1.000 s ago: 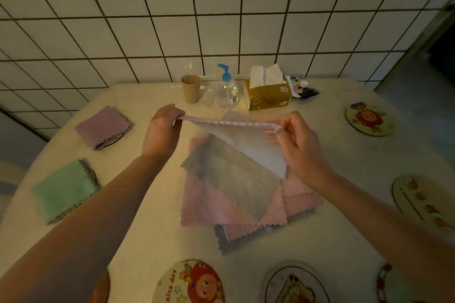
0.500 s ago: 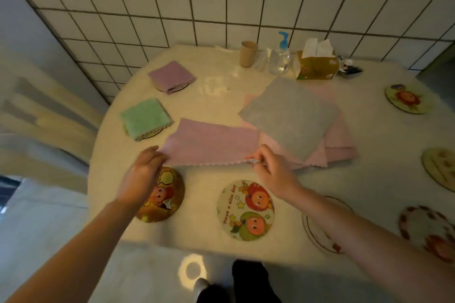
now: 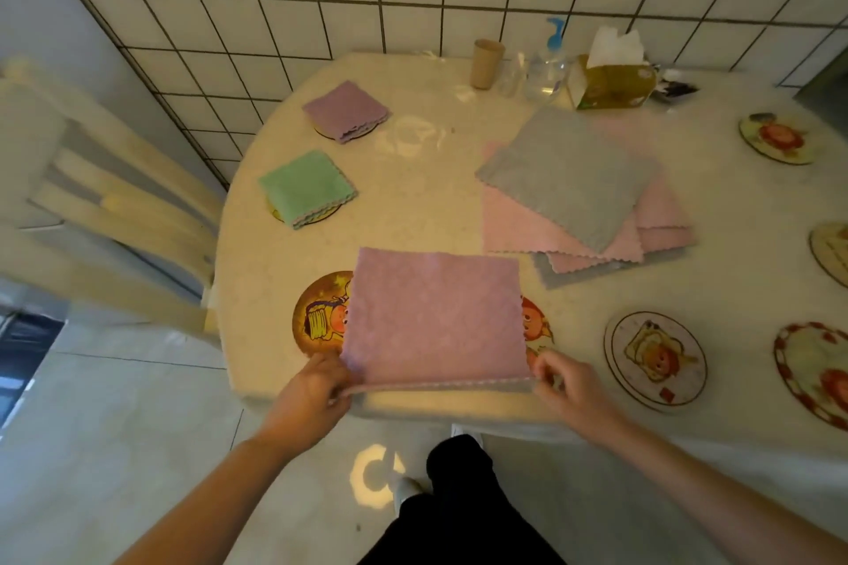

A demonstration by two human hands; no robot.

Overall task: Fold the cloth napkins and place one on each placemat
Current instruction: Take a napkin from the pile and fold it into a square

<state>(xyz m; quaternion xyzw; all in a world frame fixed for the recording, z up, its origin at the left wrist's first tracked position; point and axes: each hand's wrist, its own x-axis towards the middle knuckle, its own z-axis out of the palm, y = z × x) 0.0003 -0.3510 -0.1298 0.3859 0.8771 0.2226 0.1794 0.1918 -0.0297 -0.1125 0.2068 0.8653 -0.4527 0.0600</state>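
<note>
A purple napkin lies spread flat at the table's near edge, partly covering two round picture placemats. My left hand pinches its near left corner and my right hand pinches its near right corner. A pile of unfolded napkins, grey on top of pink, lies mid-table. A folded purple napkin and a folded green napkin each rest on a placemat at the left.
Bare placemats sit at the near right, the far right and along the right edge. A cup, pump bottle and tissue box stand by the tiled wall. A chair stands left.
The purple napkin went from held up above the pile to lying flat at the near edge. Both hands came toward me with it, and my view tipped downward.
</note>
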